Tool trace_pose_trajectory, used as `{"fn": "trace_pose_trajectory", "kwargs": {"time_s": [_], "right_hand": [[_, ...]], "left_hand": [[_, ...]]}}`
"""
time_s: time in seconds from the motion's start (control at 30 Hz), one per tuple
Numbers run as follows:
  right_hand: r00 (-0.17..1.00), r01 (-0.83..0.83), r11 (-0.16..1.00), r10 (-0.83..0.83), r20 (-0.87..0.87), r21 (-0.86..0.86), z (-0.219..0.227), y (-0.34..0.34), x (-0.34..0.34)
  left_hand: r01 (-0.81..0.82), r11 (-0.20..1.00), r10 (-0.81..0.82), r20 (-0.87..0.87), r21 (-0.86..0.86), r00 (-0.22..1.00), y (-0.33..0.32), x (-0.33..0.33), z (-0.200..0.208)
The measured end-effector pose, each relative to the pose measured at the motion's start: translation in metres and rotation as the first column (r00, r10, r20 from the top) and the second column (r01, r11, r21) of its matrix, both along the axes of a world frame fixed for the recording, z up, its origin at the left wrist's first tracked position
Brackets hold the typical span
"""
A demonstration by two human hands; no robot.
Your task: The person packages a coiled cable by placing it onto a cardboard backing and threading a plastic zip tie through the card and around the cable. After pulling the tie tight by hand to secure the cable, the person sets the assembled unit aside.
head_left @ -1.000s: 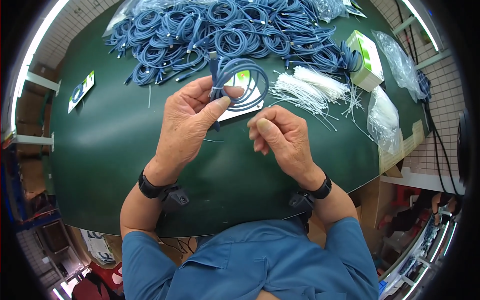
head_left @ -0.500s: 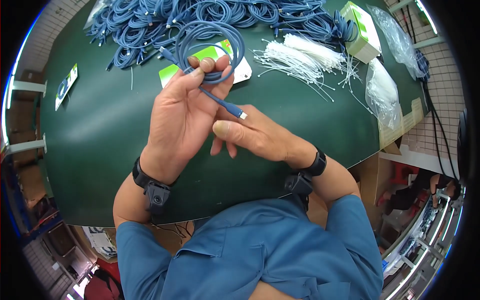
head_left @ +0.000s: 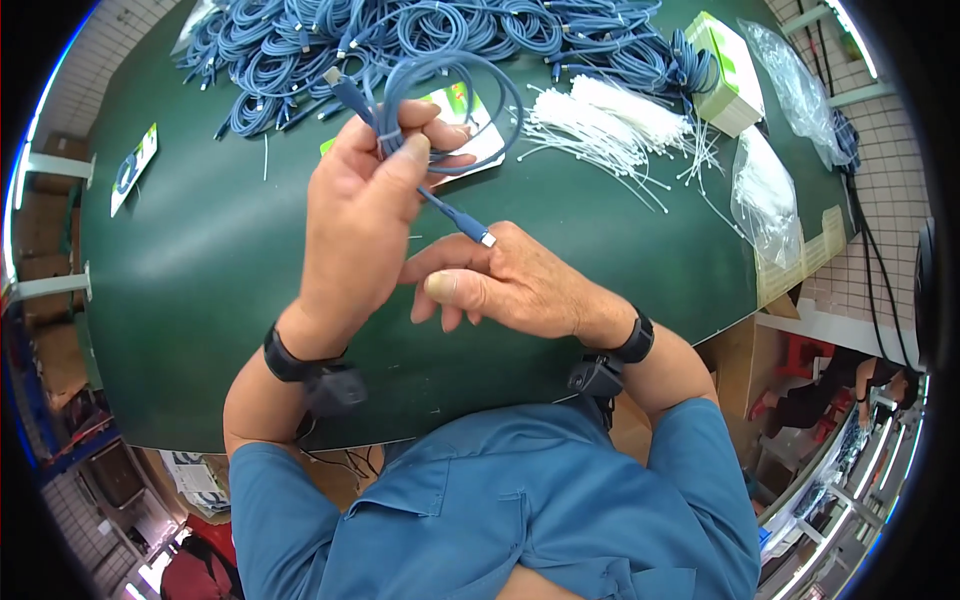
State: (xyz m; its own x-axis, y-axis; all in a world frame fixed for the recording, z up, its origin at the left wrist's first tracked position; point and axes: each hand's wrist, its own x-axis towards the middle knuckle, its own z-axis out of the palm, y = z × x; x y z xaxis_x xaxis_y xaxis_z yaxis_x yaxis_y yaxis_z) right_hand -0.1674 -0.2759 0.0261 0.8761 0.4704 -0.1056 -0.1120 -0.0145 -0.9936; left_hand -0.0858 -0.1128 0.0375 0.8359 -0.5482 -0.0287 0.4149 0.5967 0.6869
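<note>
A coiled blue charging cable (head_left: 512, 90) is gripped between the thumb and fingers of my left hand (head_left: 365, 200), above the green table. One plug of the cable sticks up past the fingers toward the upper left. Its other plug dangles below the coil, close to the back of my right index finger. My right hand (head_left: 510, 280) hovers lower and to the right, fingers apart, with nothing seen in it. Behind the coil lies a white and green card (head_left: 485, 150), partly hidden by my left hand and the cable.
A big heap of coiled blue cables (head_left: 440, 30) covers the far side of the table. White cable ties (head_left: 600, 125) lie loose at the right, beside a stack of green and white cards (head_left: 728, 75) and plastic bags (head_left: 765, 190). Another card (head_left: 135, 172) lies far left.
My left hand has turned, swinging the coil rightward and bringing the upper plug up. My right hand has dropped slightly, its index finger now stretched toward the left wrist.
</note>
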Motion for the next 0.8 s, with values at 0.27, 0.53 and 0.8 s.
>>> {"fn": "trace_pose_trajectory", "kwargs": {"time_s": [0.27, 0.53, 0.8], "right_hand": [[0.998, -0.021, 0.948, 0.002, -0.060, -0.319, 0.004, -0.008, 0.008], [0.947, 0.285, 0.958, -0.279, 0.160, -0.021, -0.003, 0.008, 0.000], [0.923, 0.375, 0.926, -0.377, 0.081, 0.038, -0.005, -0.014, 0.003]], "left_hand": [[-0.873, 0.473, -0.292, 0.956, 0.120, -0.027, 0.002, 0.006, -0.005], [-0.955, 0.293, -0.501, 0.859, 0.055, -0.104, -0.002, -0.004, 0.004], [-0.863, 0.474, -0.498, 0.861, 0.171, -0.103, -0.006, -0.007, -0.004]]}}
